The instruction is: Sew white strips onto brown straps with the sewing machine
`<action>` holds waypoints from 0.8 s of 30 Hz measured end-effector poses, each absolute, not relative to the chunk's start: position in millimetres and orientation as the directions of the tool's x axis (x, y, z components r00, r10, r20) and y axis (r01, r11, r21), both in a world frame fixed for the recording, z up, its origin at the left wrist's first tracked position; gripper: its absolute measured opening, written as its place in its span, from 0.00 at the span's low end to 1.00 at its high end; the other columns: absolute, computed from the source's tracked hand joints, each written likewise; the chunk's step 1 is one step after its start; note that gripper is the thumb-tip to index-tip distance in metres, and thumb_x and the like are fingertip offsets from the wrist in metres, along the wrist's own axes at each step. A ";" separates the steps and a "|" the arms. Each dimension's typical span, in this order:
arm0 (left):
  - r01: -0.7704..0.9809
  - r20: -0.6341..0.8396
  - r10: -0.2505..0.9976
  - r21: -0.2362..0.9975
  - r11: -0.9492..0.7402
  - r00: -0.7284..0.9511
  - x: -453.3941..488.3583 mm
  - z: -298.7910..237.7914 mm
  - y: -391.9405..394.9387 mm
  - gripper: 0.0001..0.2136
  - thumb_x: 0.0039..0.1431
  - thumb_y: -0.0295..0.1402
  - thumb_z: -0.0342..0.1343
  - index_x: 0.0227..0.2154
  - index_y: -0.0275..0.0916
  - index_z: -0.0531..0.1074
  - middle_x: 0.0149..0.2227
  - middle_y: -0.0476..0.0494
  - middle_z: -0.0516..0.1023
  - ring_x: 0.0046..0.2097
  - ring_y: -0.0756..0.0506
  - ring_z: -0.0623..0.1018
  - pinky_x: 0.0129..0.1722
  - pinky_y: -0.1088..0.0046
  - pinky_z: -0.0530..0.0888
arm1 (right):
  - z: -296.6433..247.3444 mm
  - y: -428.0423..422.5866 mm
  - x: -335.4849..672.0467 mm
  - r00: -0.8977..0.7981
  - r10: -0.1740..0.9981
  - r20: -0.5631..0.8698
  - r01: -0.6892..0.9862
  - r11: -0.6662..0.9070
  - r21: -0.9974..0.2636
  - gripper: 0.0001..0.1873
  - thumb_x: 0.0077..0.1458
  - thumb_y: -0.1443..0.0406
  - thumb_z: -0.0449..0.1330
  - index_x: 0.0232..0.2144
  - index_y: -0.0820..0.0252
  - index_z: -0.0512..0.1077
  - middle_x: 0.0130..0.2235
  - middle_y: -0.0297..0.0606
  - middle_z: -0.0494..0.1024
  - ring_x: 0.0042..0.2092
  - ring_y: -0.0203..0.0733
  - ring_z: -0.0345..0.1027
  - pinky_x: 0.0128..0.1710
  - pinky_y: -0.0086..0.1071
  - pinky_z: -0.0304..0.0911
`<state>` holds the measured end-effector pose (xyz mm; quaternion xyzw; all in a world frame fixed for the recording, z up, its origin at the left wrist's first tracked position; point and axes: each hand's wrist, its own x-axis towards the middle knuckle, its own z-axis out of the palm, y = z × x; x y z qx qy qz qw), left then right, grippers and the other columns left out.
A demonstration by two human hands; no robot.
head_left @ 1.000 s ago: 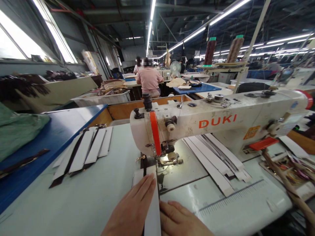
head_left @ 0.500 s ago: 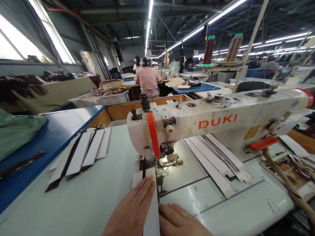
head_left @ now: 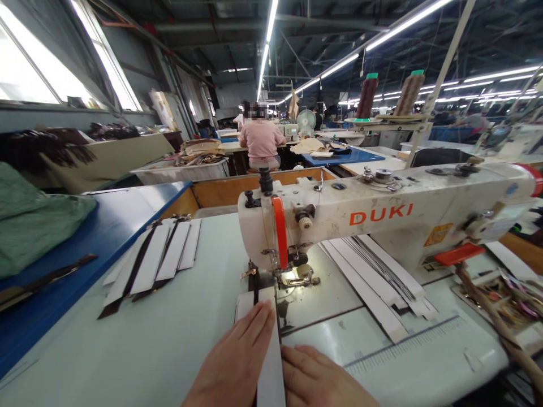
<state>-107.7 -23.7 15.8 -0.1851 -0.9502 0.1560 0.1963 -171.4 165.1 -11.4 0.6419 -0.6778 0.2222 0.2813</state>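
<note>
A white strip (head_left: pixel 274 339) with a dark zipper (head_left: pixel 256 285) along it lies lengthwise toward me on the pale table, just left of the sewing machine's needle area (head_left: pixel 297 277). The zipper's metal pull (head_left: pixel 249 272) shows at the far end, beside the presser foot. My left hand (head_left: pixel 241 356) rests flat on the strip, fingers stretched forward and close together. Against the strip's right edge lie the fingers of my right hand (head_left: pixel 316 376), slightly bent and lying low on the table; its thumb is hidden.
The white DUKI sewing machine (head_left: pixel 382 212) spans the right side. Several white strips with dark zippers (head_left: pixel 150 260) lie at left; more strips (head_left: pixel 365 277) sit under the machine arm. A tray of small items (head_left: pixel 504 299) stands at right. A person (head_left: pixel 262 141) sits farther back.
The view has shifted, so the machine and table sit slightly farther right in it. Both hands keep nearly the same places on and beside the strip.
</note>
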 end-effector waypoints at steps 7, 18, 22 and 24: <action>0.306 0.172 0.357 -0.267 0.914 -0.918 -114.1 30.3 -17.4 0.25 0.52 0.17 0.40 0.51 0.30 0.70 0.56 0.33 0.72 0.55 0.44 0.74 0.52 0.69 0.74 | 23.7 163.9 -172.1 -0.272 -0.815 0.512 -0.962 0.223 -0.156 0.03 0.57 0.68 0.59 0.35 0.63 0.72 0.38 0.40 0.78 0.41 0.43 0.70 0.45 0.34 0.68; 0.253 0.087 0.259 -0.082 0.964 -0.962 -113.2 55.1 -10.2 0.26 0.53 0.18 0.38 0.53 0.29 0.69 0.56 0.34 0.72 0.56 0.46 0.74 0.55 0.67 0.70 | 30.0 154.4 -184.9 -0.231 -0.821 0.522 -0.973 0.199 -0.118 0.05 0.55 0.72 0.62 0.37 0.65 0.71 0.39 0.40 0.77 0.42 0.42 0.68 0.48 0.36 0.65; 0.273 0.136 0.284 -0.094 0.957 -0.949 -113.4 54.3 -10.1 0.24 0.54 0.19 0.40 0.53 0.31 0.69 0.56 0.36 0.73 0.55 0.46 0.74 0.56 0.68 0.69 | 36.3 156.0 -192.3 -0.097 -0.883 0.459 -0.995 0.080 -0.056 0.01 0.59 0.70 0.59 0.35 0.64 0.71 0.39 0.38 0.77 0.44 0.41 0.68 0.49 0.34 0.64; 0.287 0.151 0.303 -0.117 0.951 -0.941 -112.2 52.7 -9.8 0.22 0.55 0.19 0.42 0.52 0.29 0.69 0.55 0.34 0.74 0.55 0.44 0.74 0.56 0.65 0.69 | 40.2 155.8 -195.4 -0.065 -0.910 0.409 -0.998 0.058 -0.031 0.02 0.59 0.69 0.60 0.33 0.63 0.71 0.39 0.37 0.77 0.44 0.40 0.68 0.49 0.33 0.64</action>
